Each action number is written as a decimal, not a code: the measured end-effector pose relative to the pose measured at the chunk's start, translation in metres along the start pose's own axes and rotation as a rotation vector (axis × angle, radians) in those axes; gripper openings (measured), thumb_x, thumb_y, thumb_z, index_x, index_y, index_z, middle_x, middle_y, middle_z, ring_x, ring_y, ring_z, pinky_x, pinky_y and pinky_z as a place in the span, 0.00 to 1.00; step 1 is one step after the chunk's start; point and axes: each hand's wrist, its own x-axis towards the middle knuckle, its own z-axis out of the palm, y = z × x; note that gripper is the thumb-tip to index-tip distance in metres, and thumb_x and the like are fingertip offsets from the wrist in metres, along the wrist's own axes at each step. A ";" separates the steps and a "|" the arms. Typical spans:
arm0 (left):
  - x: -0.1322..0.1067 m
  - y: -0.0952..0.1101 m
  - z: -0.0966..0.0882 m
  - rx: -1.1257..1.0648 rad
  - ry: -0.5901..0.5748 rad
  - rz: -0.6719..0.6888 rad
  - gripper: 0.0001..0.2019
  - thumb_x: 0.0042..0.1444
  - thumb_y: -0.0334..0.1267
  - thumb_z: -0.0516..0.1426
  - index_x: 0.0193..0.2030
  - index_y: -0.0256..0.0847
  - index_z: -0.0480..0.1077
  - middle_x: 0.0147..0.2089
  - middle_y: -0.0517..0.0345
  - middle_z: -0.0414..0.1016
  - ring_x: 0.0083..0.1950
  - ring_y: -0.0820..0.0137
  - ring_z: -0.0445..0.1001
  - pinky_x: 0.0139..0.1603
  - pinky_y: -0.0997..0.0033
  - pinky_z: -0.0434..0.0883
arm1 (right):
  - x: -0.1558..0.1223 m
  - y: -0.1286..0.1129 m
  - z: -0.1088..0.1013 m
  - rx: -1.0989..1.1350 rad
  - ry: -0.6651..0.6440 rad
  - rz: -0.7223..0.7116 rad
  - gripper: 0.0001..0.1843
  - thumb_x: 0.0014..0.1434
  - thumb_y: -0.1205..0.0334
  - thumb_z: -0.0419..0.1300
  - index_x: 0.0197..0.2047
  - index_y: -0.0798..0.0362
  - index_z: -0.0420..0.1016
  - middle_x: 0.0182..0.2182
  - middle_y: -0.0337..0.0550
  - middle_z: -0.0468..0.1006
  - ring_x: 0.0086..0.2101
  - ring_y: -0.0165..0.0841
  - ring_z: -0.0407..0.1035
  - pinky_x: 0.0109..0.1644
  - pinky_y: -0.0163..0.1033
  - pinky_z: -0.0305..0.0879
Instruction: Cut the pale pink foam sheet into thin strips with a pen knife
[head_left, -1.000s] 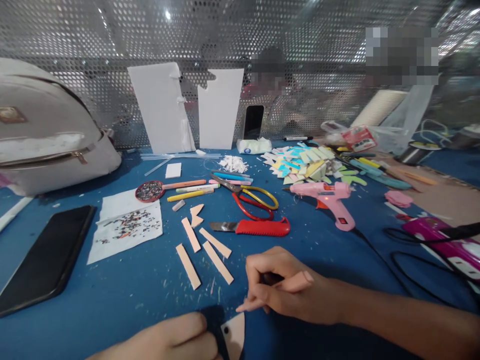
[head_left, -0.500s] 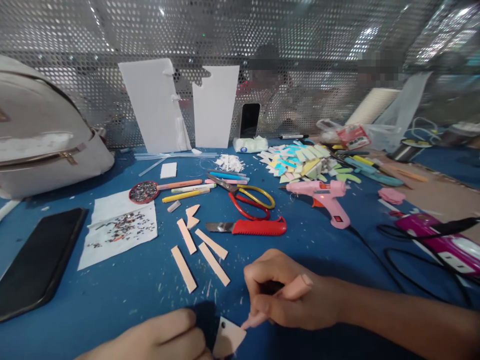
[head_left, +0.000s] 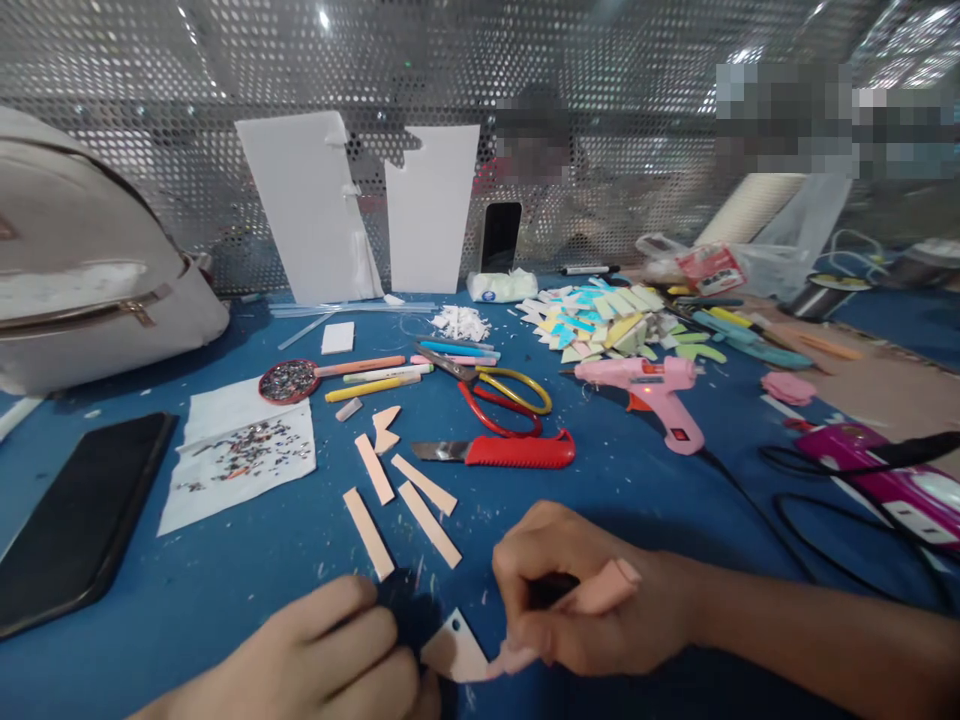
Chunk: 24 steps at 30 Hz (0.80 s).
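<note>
My right hand (head_left: 555, 570) is closed around a peach-coloured marker (head_left: 609, 588), its tip touching the lower right edge of a small pale peach cut piece (head_left: 455, 648). That piece has a dark round hole near its top corner. At its left edge, my left hand (head_left: 322, 650) is closed with curled fingers, pinching the piece; the fingertips are partly hidden. Just above lie several peach strips (head_left: 429, 524) and an irregular peach scrap (head_left: 385, 430). Farther up is a red-handled box cutter (head_left: 519, 450) with its blade out.
Scissors (head_left: 514, 400) and several markers (head_left: 373, 389) lie mid-table. A pink glue gun (head_left: 664, 390) trails its cord near a purple power strip (head_left: 877, 470). At left are a black phone (head_left: 82, 520), a paper with sequins (head_left: 176, 500) and a backpack (head_left: 90, 260). Colourful scraps (head_left: 600, 320) are piled behind.
The small piece has turned and moved slightly up, with the marker tip now lower along its edge. My left hand has risen a little; my right hand has shifted slightly right.
</note>
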 end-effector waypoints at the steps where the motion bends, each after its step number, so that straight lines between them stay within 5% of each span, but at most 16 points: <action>1: 0.002 0.000 0.000 -0.015 0.033 -0.042 0.19 0.76 0.28 0.45 0.42 0.42 0.76 0.28 0.67 0.72 0.29 0.71 0.67 0.43 0.64 0.66 | 0.000 -0.001 -0.001 -0.005 0.008 0.032 0.15 0.63 0.58 0.60 0.26 0.53 0.68 0.18 0.35 0.70 0.18 0.26 0.64 0.22 0.28 0.55; 5: 0.006 -0.004 0.002 -0.071 0.123 -0.123 0.13 0.74 0.33 0.53 0.36 0.39 0.74 0.27 0.64 0.71 0.29 0.70 0.63 0.38 0.65 0.62 | 0.000 -0.004 -0.004 -0.023 0.009 0.125 0.16 0.66 0.58 0.57 0.27 0.52 0.65 0.18 0.36 0.72 0.21 0.29 0.71 0.24 0.29 0.59; 10: 0.008 -0.009 0.003 -0.123 0.083 -0.152 0.13 0.74 0.34 0.53 0.36 0.39 0.73 0.30 0.61 0.73 0.31 0.70 0.66 0.36 0.65 0.60 | -0.001 -0.001 -0.002 -0.066 -0.002 0.063 0.15 0.64 0.57 0.59 0.27 0.52 0.66 0.19 0.33 0.69 0.19 0.25 0.61 0.24 0.29 0.55; 17: 0.007 -0.009 0.006 -0.151 0.084 -0.182 0.14 0.74 0.33 0.51 0.37 0.40 0.72 0.30 0.62 0.71 0.31 0.71 0.67 0.35 0.66 0.59 | 0.000 0.003 0.001 -0.059 -0.032 -0.013 0.15 0.63 0.56 0.60 0.27 0.54 0.71 0.21 0.35 0.71 0.21 0.26 0.65 0.25 0.29 0.57; 21: 0.002 -0.008 0.012 -0.148 0.144 -0.196 0.19 0.77 0.45 0.47 0.39 0.40 0.73 0.31 0.59 0.71 0.33 0.68 0.67 0.37 0.64 0.58 | 0.000 0.004 0.002 -0.051 -0.050 -0.039 0.16 0.63 0.54 0.61 0.28 0.54 0.71 0.21 0.37 0.74 0.22 0.27 0.67 0.26 0.28 0.59; 24: -0.002 -0.005 0.012 -0.039 0.084 -0.197 0.23 0.76 0.54 0.45 0.42 0.40 0.73 0.34 0.58 0.74 0.36 0.65 0.68 0.42 0.62 0.59 | 0.000 0.004 0.002 -0.042 -0.044 -0.043 0.15 0.63 0.55 0.61 0.28 0.54 0.72 0.22 0.38 0.76 0.23 0.27 0.68 0.27 0.29 0.60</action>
